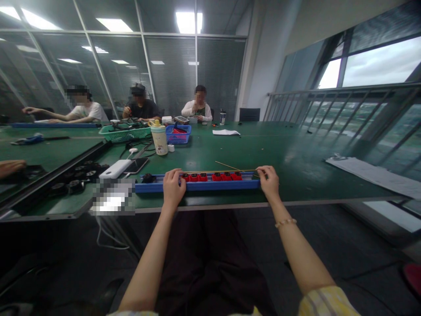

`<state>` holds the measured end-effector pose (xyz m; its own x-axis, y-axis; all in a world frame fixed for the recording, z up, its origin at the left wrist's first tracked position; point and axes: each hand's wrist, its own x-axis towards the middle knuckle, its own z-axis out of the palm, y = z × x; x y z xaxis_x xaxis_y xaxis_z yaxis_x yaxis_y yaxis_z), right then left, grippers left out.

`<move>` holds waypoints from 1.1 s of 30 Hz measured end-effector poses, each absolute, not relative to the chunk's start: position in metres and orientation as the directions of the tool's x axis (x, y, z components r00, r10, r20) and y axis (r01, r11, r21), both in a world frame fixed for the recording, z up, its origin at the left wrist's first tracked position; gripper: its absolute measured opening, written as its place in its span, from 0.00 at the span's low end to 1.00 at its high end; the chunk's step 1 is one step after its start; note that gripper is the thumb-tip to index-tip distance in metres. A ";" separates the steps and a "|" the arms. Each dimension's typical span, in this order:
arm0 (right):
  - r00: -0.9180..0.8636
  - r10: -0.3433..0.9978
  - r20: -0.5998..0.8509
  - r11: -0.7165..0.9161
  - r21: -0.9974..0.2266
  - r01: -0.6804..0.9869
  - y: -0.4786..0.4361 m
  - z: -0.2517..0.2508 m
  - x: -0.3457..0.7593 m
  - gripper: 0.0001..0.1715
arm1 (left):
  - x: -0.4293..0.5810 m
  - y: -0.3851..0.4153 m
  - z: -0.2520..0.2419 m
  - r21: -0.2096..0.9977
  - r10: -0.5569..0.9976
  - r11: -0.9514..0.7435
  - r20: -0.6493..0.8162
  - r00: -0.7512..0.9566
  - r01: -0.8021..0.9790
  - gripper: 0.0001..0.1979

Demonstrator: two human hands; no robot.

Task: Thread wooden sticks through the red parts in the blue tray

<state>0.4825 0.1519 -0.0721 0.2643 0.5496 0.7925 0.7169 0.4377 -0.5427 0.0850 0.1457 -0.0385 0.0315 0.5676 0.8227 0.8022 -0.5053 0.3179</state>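
A long blue trough (210,186) lies along the near table edge. Several red pieces with black tops (226,176) sit inside it in two groups, and a black round part (148,178) rests at its left end. A thin yellowish strip (219,171) stretches along the trough's far side between my hands. My left hand (173,188) is closed over the trough left of the red pieces, fingers curled at the strip's left end. At the trough's right end my right hand (269,181) pinches the strip's other end. A second thin stick (226,165) lies slantwise on the table behind the trough.
Left of the trough are a white power bank (115,169), a phone (136,165), cables and black round parts (75,177). Behind stand a cup (159,139), a green basket (126,134) and a blue basket (179,136). Papers (371,175) lie right. Several people sit nearby.
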 end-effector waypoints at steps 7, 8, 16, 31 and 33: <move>0.448 0.450 0.772 0.349 -0.614 0.708 0.156 -0.077 0.492 0.21 | 0.084 0.149 -0.040 0.320 0.580 -0.459 0.815 0.007 0.829 0.12; 0.471 0.442 0.764 0.337 -0.627 0.702 0.157 -0.078 0.493 0.22 | 0.084 0.149 -0.040 0.319 0.581 -0.457 0.814 0.007 0.830 0.11; 0.606 0.424 0.673 0.189 -0.720 0.667 0.160 -0.087 0.501 0.21 | 0.084 0.148 -0.040 0.318 0.597 -0.449 0.802 0.016 0.835 0.11; 0.616 0.536 0.578 -0.060 -0.701 0.710 0.150 -0.082 0.485 0.17 | 0.083 0.147 -0.040 0.318 0.608 -0.426 0.794 0.008 0.847 0.12; 0.612 0.564 0.555 -0.108 -0.685 0.721 0.150 -0.083 0.484 0.17 | 0.083 0.147 -0.040 0.324 0.612 -0.425 0.791 0.004 0.845 0.12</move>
